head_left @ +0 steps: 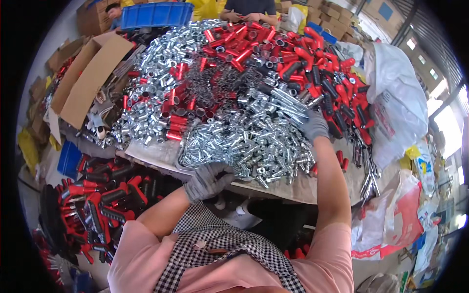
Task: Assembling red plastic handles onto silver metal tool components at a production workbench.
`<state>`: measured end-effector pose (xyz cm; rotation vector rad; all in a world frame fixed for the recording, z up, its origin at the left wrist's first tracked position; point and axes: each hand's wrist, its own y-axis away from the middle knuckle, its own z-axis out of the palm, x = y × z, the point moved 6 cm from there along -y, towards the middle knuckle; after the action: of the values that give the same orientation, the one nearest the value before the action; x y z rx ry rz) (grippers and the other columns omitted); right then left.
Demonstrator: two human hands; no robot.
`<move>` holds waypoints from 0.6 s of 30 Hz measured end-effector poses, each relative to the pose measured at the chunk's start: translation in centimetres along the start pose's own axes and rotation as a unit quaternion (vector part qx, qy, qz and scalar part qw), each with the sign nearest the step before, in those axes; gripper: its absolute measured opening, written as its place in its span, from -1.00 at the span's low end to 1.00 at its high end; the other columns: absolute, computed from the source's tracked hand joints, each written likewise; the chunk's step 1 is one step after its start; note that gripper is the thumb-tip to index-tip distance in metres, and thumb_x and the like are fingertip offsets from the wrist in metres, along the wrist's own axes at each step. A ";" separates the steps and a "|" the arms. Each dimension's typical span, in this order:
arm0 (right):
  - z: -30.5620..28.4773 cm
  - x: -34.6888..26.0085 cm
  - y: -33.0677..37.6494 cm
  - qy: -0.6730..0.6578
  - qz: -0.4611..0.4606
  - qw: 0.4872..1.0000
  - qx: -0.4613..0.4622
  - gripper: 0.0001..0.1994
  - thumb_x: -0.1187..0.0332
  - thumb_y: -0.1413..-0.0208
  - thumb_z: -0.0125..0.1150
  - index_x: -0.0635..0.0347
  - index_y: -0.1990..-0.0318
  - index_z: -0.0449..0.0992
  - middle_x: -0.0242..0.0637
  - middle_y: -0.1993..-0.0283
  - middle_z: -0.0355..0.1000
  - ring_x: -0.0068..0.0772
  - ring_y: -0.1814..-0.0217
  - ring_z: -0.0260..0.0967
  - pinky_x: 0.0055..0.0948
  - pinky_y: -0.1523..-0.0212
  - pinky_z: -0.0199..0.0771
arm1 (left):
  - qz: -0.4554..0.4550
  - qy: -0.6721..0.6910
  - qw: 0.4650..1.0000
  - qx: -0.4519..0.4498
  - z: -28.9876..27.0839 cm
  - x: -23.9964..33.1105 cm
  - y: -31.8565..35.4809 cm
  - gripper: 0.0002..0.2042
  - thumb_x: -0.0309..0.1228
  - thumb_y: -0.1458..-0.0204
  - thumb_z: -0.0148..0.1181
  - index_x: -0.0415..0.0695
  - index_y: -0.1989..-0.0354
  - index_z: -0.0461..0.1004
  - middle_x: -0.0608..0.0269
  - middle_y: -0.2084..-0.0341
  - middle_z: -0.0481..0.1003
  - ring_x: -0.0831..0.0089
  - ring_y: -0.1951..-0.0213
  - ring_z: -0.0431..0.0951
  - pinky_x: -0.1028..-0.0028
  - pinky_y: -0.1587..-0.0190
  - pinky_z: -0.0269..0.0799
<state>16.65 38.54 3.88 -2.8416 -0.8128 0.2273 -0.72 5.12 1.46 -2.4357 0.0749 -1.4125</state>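
Note:
My right hand point(315, 126), in a grey glove, reaches far over the heaped table. Its fingers close around the near ends of a bundle of long silver metal rods point(288, 103). Close to the table's front edge, my left hand point(209, 181) wears the same kind of glove. Its fingers are curled in, and whatever they may hold is hidden. Just beyond it spreads a pile of small silver bolts and metal fittings point(224, 146). Behind that lie a tangle of dark wire springs point(210, 85) and red metal tubes point(234, 41).
Red-and-black tool handles point(337, 93) heap up at the right. Silver sleeves point(156, 73) cover the left, beside an open cardboard box point(93, 83). More red-and-black handled tools point(105, 205) fill a spot below left. White sacks point(398, 97) stand right. Another person point(251, 10) is across the table.

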 end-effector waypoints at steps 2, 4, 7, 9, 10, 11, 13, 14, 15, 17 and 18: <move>-2.1 2.2 1.7 -0.148 -0.055 0.978 0.134 -0.69 0.35 -0.01 0.16 0.22 0.07 0.49 -0.07 0.18 0.51 -0.12 0.10 0.47 -0.27 0.02 0.42 | 0.062 -0.039 0.997 -0.014 -0.4 1.1 -1.4 -0.85 -0.42 -0.02 0.17 -0.22 0.29 0.51 0.17 0.47 0.52 0.41 0.43 0.53 0.45 0.36 0.42; -3.4 1.3 4.1 -0.489 0.016 0.867 0.094 -0.76 0.39 -0.04 0.15 0.17 0.11 0.50 -0.23 0.22 0.52 -0.25 0.19 0.47 -0.34 0.06 0.42 | -0.065 -0.007 0.998 -0.007 -0.6 -0.7 -1.5 -0.85 -0.41 -0.01 0.18 -0.22 0.29 0.51 0.17 0.45 0.52 0.39 0.40 0.54 0.45 0.33 0.43; -4.4 1.3 7.8 -0.748 0.000 0.646 0.156 -0.70 0.24 -0.08 0.22 0.09 0.04 0.43 -0.39 0.23 0.48 -0.37 0.26 0.42 -0.29 0.16 0.44 | 0.035 0.022 0.999 -0.026 0.3 0.8 -2.0 -0.87 -0.43 -0.01 0.17 -0.20 0.30 0.51 0.15 0.39 0.52 0.34 0.35 0.54 0.42 0.27 0.45; -5.2 -3.5 11.9 -0.860 0.047 0.483 0.156 -0.56 0.03 -0.11 0.18 0.05 -0.04 0.35 -0.46 0.29 0.39 -0.46 0.35 0.35 -0.28 0.31 0.42 | 0.072 0.001 0.996 -0.055 2.1 0.4 -1.5 -0.86 -0.43 -0.02 0.16 -0.20 0.29 0.50 0.15 0.36 0.51 0.33 0.31 0.55 0.43 0.25 0.46; -4.6 -4.0 13.3 -0.825 0.023 0.554 0.106 -0.56 -0.01 -0.12 0.13 0.04 -0.04 0.35 -0.45 0.37 0.35 -0.46 0.40 0.32 -0.32 0.39 0.39 | 0.029 0.061 0.995 -0.069 2.5 1.0 -1.3 -0.79 -0.34 -0.04 0.16 -0.19 0.22 0.47 0.06 0.38 0.50 0.18 0.28 0.53 0.33 0.22 0.42; -3.6 -4.4 14.8 -0.782 -0.002 0.620 0.055 -0.55 -0.05 -0.13 0.09 0.03 -0.03 0.35 -0.45 0.44 0.32 -0.46 0.46 0.29 -0.37 0.48 0.37 | 0.036 0.045 0.995 -0.077 2.9 1.5 -1.1 -0.79 -0.34 -0.05 0.15 -0.18 0.20 0.47 0.06 0.37 0.50 0.20 0.27 0.54 0.33 0.20 0.43; -0.2 -7.7 18.6 -0.864 0.010 0.490 -0.115 -0.52 -0.09 -0.16 0.02 0.09 -0.02 0.34 -0.46 0.56 0.20 -0.51 0.57 0.23 -0.47 0.62 0.24 | 0.032 0.082 0.994 -0.067 3.3 2.7 -0.8 -0.79 -0.36 -0.08 0.12 -0.17 0.16 0.45 0.10 0.36 0.51 0.30 0.27 0.53 0.36 0.18 0.43; 1.2 -8.8 20.4 -0.860 0.042 0.495 -0.115 -0.57 0.02 -0.17 0.04 0.12 -0.04 0.33 -0.43 0.58 0.25 -0.53 0.63 0.21 -0.52 0.66 0.22 | 0.033 0.081 0.994 -0.069 3.6 3.3 -0.8 -0.79 -0.36 -0.08 0.12 -0.17 0.16 0.45 0.10 0.36 0.51 0.30 0.27 0.53 0.36 0.18 0.43; 2.4 -10.4 22.1 -0.857 0.072 0.497 -0.118 -0.61 0.13 -0.19 0.06 0.15 -0.07 0.32 -0.40 0.60 0.30 -0.56 0.68 0.19 -0.57 0.69 0.20 | 0.002 0.108 0.993 -0.040 3.3 3.5 -0.6 -0.79 -0.36 -0.08 0.12 -0.17 0.15 0.45 0.13 0.35 0.50 0.33 0.27 0.53 0.38 0.18 0.43; 1.6 -13.7 24.5 -0.834 0.046 0.529 -0.150 -0.64 0.14 -0.18 0.07 0.20 0.00 0.36 -0.42 0.60 0.30 -0.61 0.69 0.17 -0.60 0.71 0.15 | -0.009 0.145 0.989 -0.007 3.3 3.1 -0.4 -0.78 -0.37 -0.09 0.13 -0.17 0.13 0.43 0.18 0.35 0.49 0.44 0.29 0.50 0.42 0.19 0.43; 2.1 -14.4 25.1 -0.836 0.050 0.517 -0.176 -0.66 0.17 -0.18 0.07 0.22 0.03 0.37 -0.42 0.59 0.30 -0.61 0.70 0.16 -0.60 0.71 0.14 | -0.009 0.142 0.990 -0.006 3.4 3.0 0.0 -0.78 -0.37 -0.09 0.13 -0.17 0.13 0.43 0.18 0.35 0.49 0.44 0.29 0.50 0.42 0.19 0.43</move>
<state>16.86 10.15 -1.99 -1.8979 -0.7476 3.2853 3.72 5.34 2.36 -2.2323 0.1284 -1.7625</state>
